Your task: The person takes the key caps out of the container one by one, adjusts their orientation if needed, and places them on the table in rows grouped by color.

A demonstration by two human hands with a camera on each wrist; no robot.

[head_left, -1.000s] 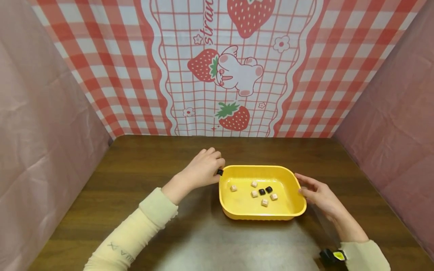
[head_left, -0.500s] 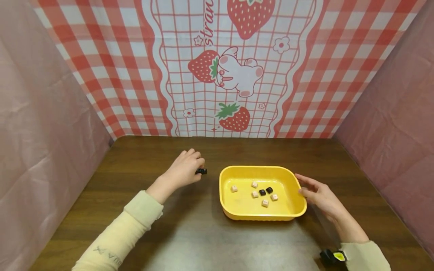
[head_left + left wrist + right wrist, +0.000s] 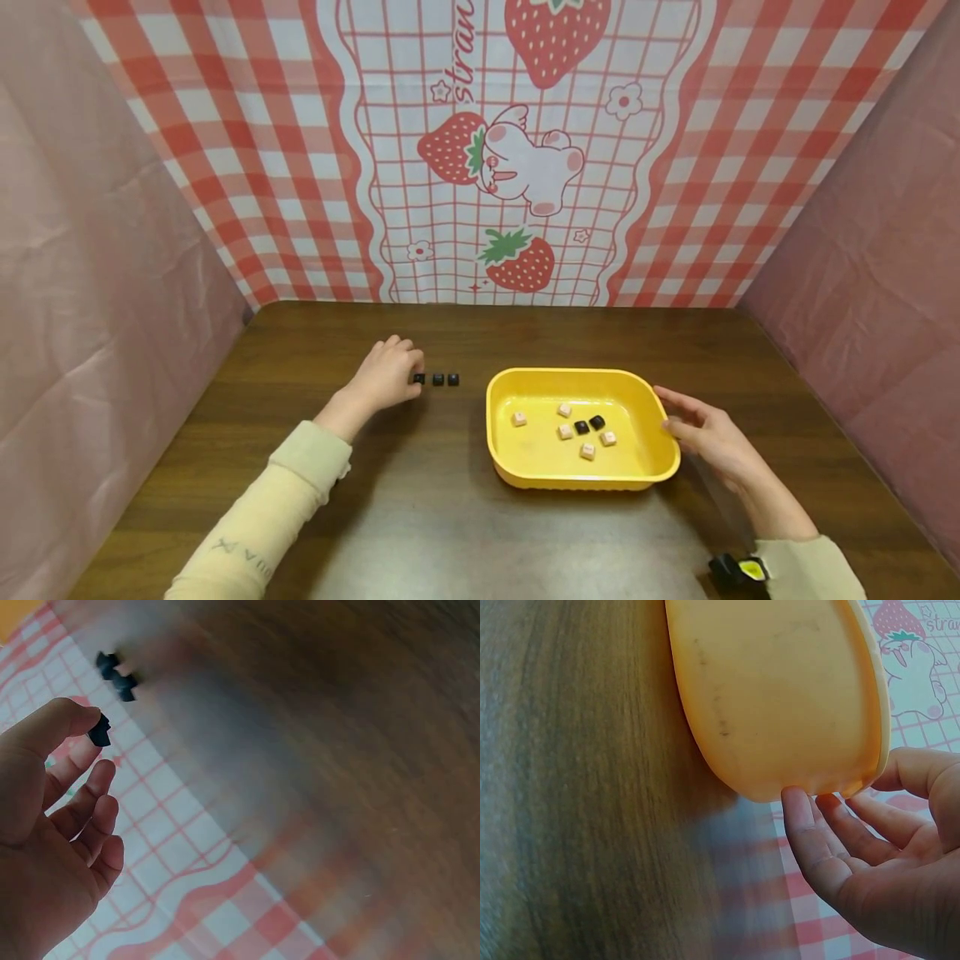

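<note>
My left hand [image 3: 386, 372] pinches a black keycap [image 3: 99, 732] between thumb and forefinger, low over the wooden table; its other fingers curl loosely. Two more black keycaps [image 3: 446, 379] sit just to the right of it in a short row on the table. Right of centre stands a yellow plastic tub [image 3: 577, 482]. Inside it lie several cream keycaps [image 3: 588, 452] and two black ones [image 3: 582, 427], spread over the bottom. At the tub's right end my right hand [image 3: 708, 433] grips the rim, thumb over the edge and fingers against the outer wall.
The brown wooden table [image 3: 465, 533] reaches back to a red-and-white checked cloth [image 3: 292, 167] with strawberry prints. Pink cloth [image 3: 127, 250] hangs on the left side and more pink cloth [image 3: 862, 250] on the right. A black wrist strap [image 3: 726, 570] shows at the right sleeve.
My left hand has moved left from the tub's left rim, carrying black keycaps. Two of them now lie apart from the hand on the table. Right hand and tub have hardly moved.
</note>
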